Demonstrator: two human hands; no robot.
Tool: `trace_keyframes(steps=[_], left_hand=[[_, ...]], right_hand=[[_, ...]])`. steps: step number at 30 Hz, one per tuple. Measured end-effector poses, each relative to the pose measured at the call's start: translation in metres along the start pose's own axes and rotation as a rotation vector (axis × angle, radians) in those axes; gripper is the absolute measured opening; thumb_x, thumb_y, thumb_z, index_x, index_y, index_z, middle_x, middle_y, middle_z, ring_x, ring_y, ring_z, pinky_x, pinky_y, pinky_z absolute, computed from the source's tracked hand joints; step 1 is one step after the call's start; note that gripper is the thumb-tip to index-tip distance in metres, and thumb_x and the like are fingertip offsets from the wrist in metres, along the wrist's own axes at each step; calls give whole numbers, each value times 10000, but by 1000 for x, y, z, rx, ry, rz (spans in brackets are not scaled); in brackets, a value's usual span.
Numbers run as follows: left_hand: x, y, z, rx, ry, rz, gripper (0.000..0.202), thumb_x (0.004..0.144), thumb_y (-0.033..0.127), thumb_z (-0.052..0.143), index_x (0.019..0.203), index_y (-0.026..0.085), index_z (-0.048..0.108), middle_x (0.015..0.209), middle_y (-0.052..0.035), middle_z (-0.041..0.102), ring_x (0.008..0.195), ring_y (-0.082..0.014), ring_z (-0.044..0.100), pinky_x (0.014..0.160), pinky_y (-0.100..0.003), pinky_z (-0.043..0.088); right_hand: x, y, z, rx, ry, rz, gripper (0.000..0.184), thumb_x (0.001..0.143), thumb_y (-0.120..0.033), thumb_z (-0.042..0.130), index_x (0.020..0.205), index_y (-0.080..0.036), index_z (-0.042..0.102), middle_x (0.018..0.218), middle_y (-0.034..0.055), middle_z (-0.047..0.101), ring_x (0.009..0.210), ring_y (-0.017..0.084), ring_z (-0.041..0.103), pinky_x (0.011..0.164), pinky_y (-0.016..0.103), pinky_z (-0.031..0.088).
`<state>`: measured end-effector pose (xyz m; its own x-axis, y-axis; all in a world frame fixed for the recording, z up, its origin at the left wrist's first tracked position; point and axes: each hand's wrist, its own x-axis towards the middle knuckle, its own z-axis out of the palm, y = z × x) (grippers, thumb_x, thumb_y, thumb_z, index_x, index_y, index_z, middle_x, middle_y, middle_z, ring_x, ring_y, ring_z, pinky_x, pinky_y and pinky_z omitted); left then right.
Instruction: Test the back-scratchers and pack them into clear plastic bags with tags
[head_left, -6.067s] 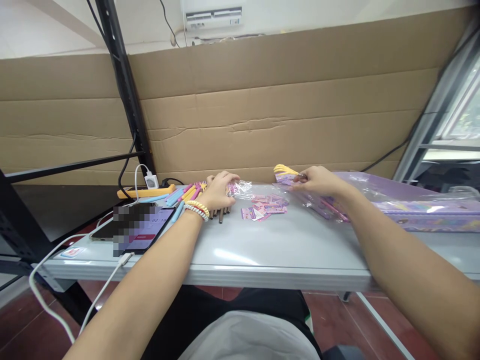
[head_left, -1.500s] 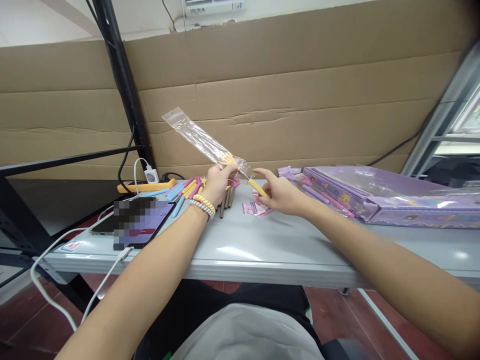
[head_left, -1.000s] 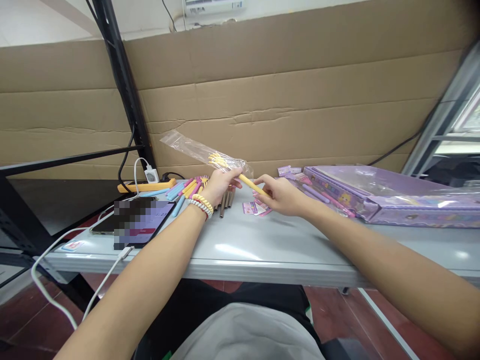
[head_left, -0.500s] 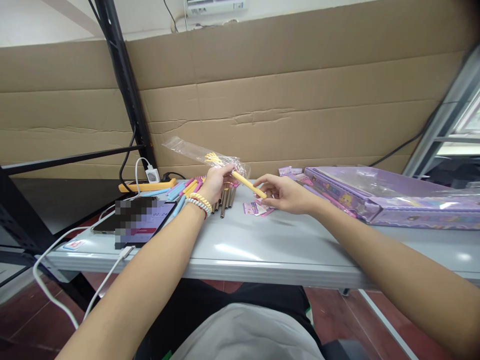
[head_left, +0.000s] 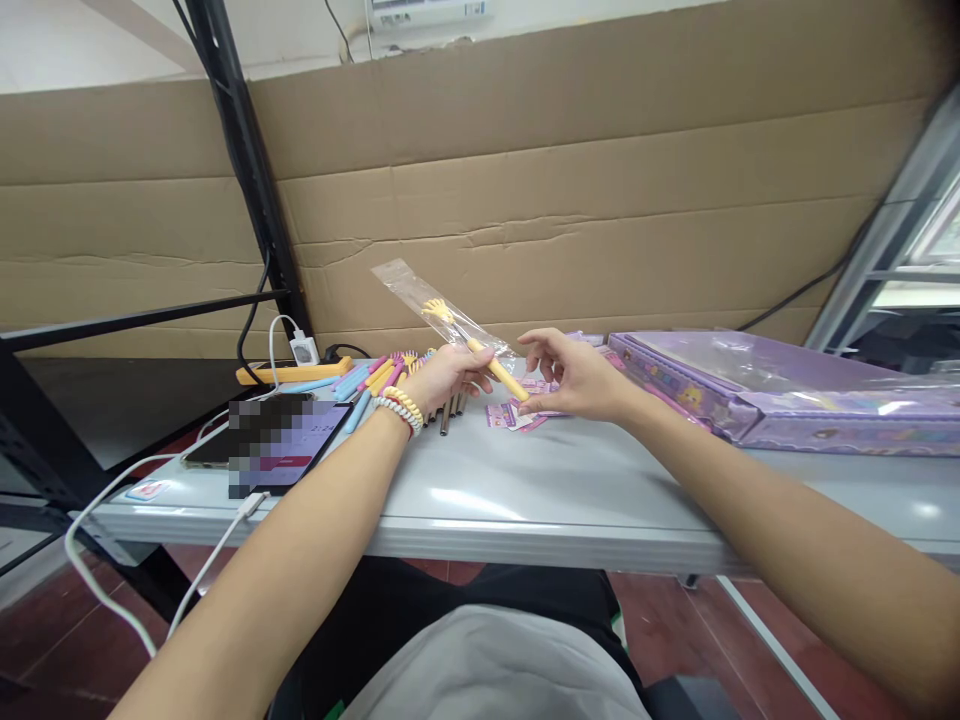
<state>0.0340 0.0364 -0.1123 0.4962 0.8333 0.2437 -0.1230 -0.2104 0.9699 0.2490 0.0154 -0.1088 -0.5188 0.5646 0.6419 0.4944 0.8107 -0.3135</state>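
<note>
My left hand [head_left: 444, 375] grips the mouth of a long clear plastic sleeve [head_left: 420, 295] that slants up to the left. A yellow stick with a small hand-shaped tip [head_left: 480, 350] sits mostly inside the sleeve. My right hand [head_left: 574, 378] pinches the stick's lower end with thumb and forefinger, the other fingers spread. Both hands hover just above the grey table [head_left: 570, 490]. Under them lie small pink cards [head_left: 514, 415] and a bunch of coloured sticks [head_left: 375, 380].
A phone [head_left: 277, 445] on a white cable lies at the table's left. A yellow power strip [head_left: 289, 378] sits behind it. A purple printed box in clear wrap [head_left: 757, 395] fills the right. Cardboard lines the back; a black rack post [head_left: 240, 170] stands left.
The sleeve has swung up from near-level to a steeper slant. The yellow stick has slid farther into it, and my right hand has moved closer to the left one.
</note>
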Motion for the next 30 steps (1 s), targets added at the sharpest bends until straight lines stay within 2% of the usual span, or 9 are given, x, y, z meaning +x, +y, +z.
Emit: trace_keyframes(steps=[5,8,12,14,18,21,23,30], left_hand=[[0,-2,4,32,-51,-10,311,674,345,737,811,115,577,732,-52,643,587,-110,582,568,-248,449],[0,-2,8,61,-127,-15,304,676,342,731,813,106,597,728,-68,651,594,-127,589,560,-263,457],[-2,-1,12,145,-213,-30,277,684,341,717,821,113,638,765,-93,671,671,-169,619,591,-299,483],[-3,0,14,214,-235,-37,261,699,347,702,810,116,656,780,-104,680,702,-180,625,614,-307,490],[-5,1,16,320,-275,-37,220,698,333,702,741,120,666,734,-87,675,669,-159,620,627,-289,491],[-4,0,19,352,-250,-34,234,683,342,719,686,116,656,654,-75,663,617,-154,617,613,-287,493],[-4,-1,19,319,-206,-19,276,691,379,711,673,112,647,628,-80,660,590,-159,615,592,-294,493],[0,-3,15,115,-173,-6,314,704,401,705,690,101,612,638,-82,639,574,-153,602,539,-282,465]], right_hand=[[-2,-1,2,41,-86,18,934,563,-558,782,1312,-160,392,1036,99,550,687,146,511,549,261,446],[-2,-2,4,52,-147,40,1027,562,-539,795,1387,-158,316,1090,116,545,712,161,538,583,279,471],[-3,-4,6,67,-197,40,1059,591,-489,800,1428,-145,249,1149,135,548,824,208,577,673,310,491],[-3,-4,7,65,-200,39,1044,602,-477,797,1427,-145,249,1132,133,563,820,212,584,670,313,488],[-3,-2,8,59,-172,37,935,665,-455,751,1408,-138,278,903,67,612,658,160,559,582,272,455],[-2,0,6,57,-136,-7,877,700,-434,715,1400,-124,287,816,39,598,616,136,529,555,245,433],[-2,1,4,47,-130,-33,925,677,-443,732,1411,-124,267,813,38,593,619,134,518,547,237,425],[-2,2,5,-45,-101,-94,1039,672,-480,724,1462,-135,144,923,74,568,623,131,499,516,227,392]])
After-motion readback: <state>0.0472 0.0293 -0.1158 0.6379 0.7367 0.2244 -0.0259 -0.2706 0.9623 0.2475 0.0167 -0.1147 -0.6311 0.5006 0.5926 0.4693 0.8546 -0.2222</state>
